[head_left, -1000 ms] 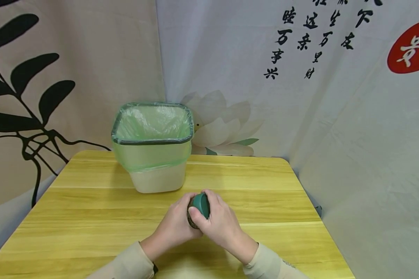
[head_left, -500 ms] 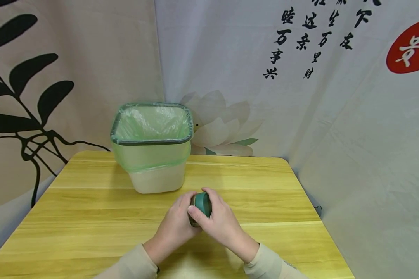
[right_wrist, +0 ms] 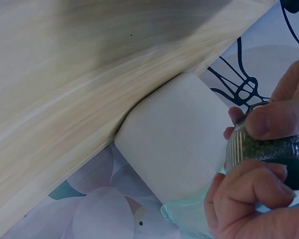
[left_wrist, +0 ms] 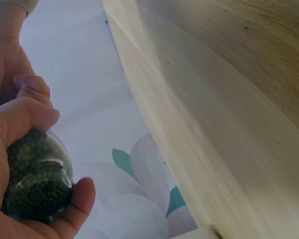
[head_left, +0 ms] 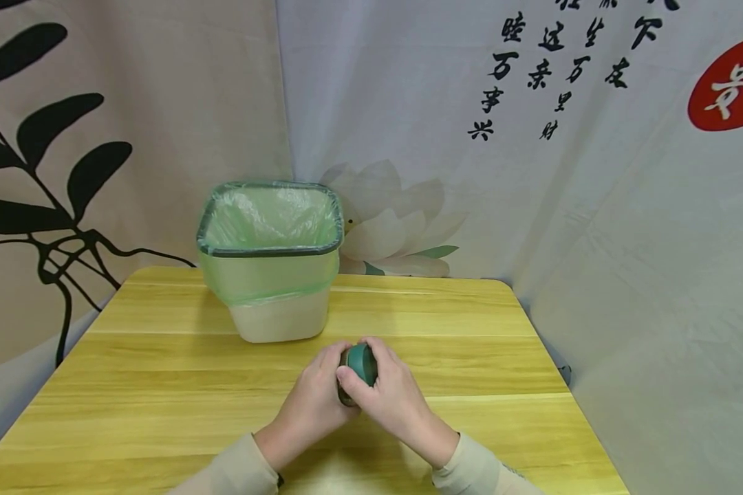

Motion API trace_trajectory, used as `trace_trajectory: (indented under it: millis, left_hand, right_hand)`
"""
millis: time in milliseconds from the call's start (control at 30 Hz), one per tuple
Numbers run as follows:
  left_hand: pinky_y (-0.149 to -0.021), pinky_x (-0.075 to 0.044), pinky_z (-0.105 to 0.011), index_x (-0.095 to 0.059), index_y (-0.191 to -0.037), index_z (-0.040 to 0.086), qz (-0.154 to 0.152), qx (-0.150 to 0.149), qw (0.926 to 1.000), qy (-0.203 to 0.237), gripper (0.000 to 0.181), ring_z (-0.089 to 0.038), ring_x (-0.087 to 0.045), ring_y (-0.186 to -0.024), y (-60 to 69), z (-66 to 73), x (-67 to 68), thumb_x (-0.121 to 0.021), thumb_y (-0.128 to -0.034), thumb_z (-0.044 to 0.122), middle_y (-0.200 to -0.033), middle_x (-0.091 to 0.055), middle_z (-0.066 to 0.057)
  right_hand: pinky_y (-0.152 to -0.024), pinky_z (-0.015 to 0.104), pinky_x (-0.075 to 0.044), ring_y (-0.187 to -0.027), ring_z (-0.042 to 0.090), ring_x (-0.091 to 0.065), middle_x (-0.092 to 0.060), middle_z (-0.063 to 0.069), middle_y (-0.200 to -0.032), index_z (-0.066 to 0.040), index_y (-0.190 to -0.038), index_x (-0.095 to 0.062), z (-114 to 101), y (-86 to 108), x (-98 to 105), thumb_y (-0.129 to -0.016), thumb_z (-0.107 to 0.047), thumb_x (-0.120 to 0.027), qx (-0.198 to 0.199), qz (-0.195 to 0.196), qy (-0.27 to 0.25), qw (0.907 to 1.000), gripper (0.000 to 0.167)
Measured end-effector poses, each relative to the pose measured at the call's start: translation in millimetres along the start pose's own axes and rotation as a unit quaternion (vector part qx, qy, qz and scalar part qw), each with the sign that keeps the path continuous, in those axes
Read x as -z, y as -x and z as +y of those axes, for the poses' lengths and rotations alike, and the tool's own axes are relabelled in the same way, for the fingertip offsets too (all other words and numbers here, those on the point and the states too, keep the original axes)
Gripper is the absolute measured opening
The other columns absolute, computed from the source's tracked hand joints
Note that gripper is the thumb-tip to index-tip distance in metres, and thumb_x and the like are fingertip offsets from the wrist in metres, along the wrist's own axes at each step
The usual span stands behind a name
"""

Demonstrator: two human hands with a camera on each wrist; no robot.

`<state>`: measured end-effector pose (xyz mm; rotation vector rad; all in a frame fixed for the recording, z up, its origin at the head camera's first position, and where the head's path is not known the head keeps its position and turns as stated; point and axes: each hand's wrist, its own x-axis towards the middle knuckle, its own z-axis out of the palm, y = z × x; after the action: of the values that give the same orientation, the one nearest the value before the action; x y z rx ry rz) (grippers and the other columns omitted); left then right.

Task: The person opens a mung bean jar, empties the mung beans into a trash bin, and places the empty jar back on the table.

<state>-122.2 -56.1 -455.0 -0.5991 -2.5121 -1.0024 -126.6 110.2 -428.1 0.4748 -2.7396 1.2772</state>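
Note:
Both hands hold a small clear jar (left_wrist: 40,184) with a green lid (head_left: 362,363) over the near part of the table. Small green grains fill much of it in the left wrist view. My left hand (head_left: 314,399) is curled round the jar's body from the left. From the right, my right hand (head_left: 396,400) grips the lid, thumb on the near side and fingers on the far side. The jar lies tilted, lid toward the right. In the right wrist view the ribbed jar side (right_wrist: 236,149) shows between the fingers.
A white bin (head_left: 281,320) lined with a green bag (head_left: 266,278) stands at the table's back left, beyond the hands. The wooden table (head_left: 470,357) reaches back to a printed cloth (head_left: 408,103).
The jar has shifted slightly to the right and turned a little in the hands. Both hands keep their hold with only small movements.

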Motion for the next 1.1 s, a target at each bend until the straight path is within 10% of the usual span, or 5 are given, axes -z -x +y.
trace_trajectory:
  millis: [667,1100]
  left_hand:
    - [-0.086,-0.064,-0.039,-0.055,-0.138,-0.001,-0.047,0.045,0.9965,0.053,0.084,-0.022,-0.071,-0.104,0.0,-2.1,2.1,-0.096,-0.0656,0.011,-0.125,-0.068,-0.012]
    - [-0.086,-0.063,-0.039,-0.055,-0.138,-0.001,-0.041,0.040,0.9971,0.051,0.084,-0.020,-0.068,-0.104,2.6,-6.4,0.8,-0.097,-0.0650,0.009,-0.123,-0.068,-0.010]
  right_hand:
    - [-0.074,0.028,-0.057,-0.098,0.019,-0.069,-0.071,0.005,-0.130,-0.015,-0.141,-0.060,1.3,3.6,-2.5,-0.098,-0.058,-0.066,0.024,0.025,0.051,0.9981,0.061]
    - [-0.077,0.035,-0.058,-0.104,0.023,-0.069,-0.068,0.014,-0.137,-0.015,-0.155,-0.049,1.1,1.7,3.3,-0.099,-0.065,-0.066,-0.010,-0.040,0.015,0.9991,0.077]
